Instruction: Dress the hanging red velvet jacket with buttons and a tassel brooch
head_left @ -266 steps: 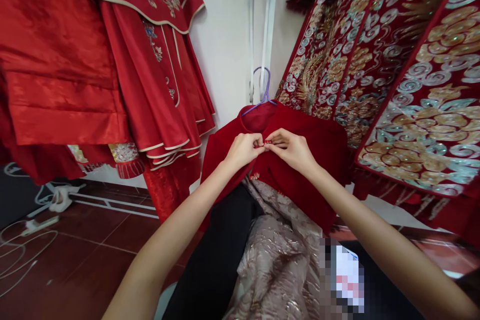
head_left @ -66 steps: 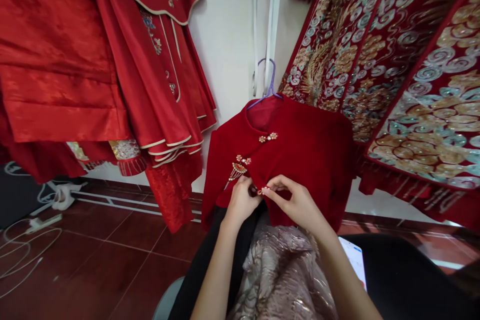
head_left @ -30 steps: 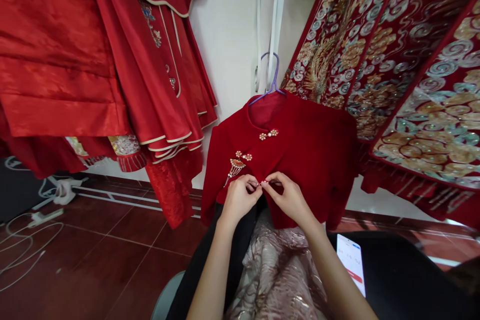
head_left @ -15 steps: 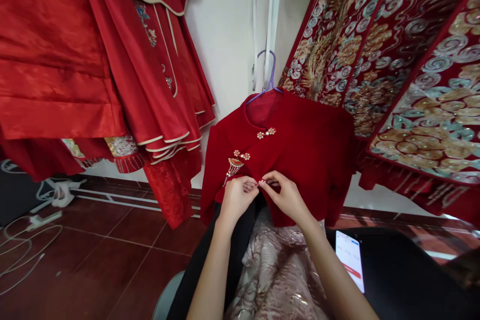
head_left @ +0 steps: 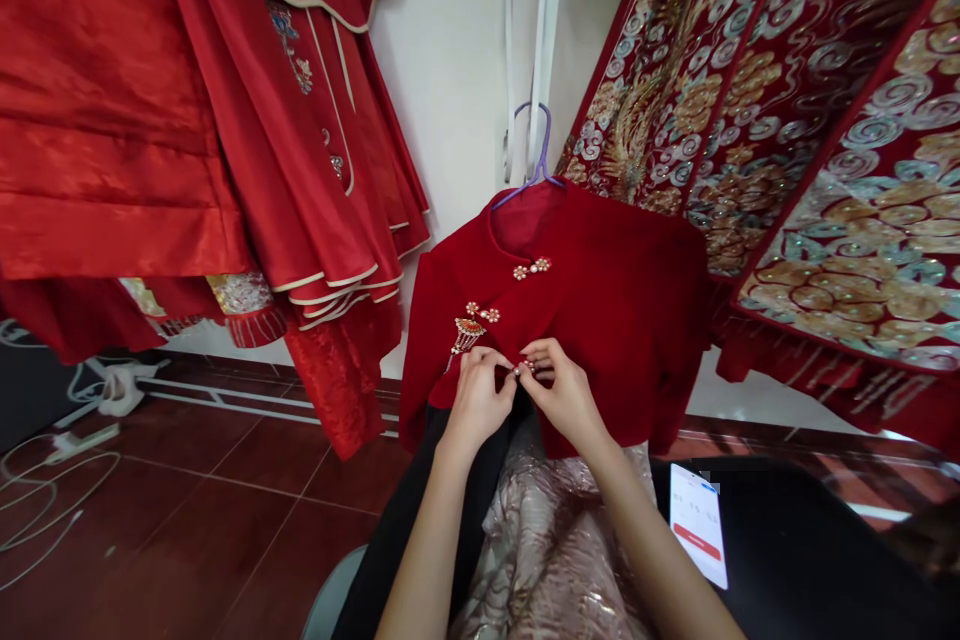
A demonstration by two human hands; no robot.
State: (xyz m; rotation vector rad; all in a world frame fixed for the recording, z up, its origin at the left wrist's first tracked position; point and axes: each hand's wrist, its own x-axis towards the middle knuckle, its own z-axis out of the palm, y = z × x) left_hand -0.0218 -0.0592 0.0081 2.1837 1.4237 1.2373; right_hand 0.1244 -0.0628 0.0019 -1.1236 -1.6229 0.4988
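A red velvet jacket [head_left: 622, 290] hangs in front of me on a purple hanger [head_left: 541, 145]. At its lower front edge, both hands pinch a small beaded fastener [head_left: 523, 369], mostly covered by fingertips. My left hand [head_left: 480, 395] is closed on its left end, thumb against forefinger. From the other side, my right hand [head_left: 562, 390] grips the right end. Higher on the jacket are a fastened pearl flower clasp [head_left: 532, 269] at the collar and another flower clasp [head_left: 482, 312] with a fan-shaped tassel brooch [head_left: 469, 330] beside it.
Red garments [head_left: 300, 140] hang at the left and embroidered ones [head_left: 862, 150] at the right. Shiny pale fabric [head_left: 555, 540] lies over my lap. A lit phone [head_left: 697, 525] rests on a black surface at the right. White cables [head_left: 56, 490] trail across the tiled floor.
The fingers of both hands have shifted slightly at the fastener, and more of its beads now show between them. The jacket hangs almost unmoved.
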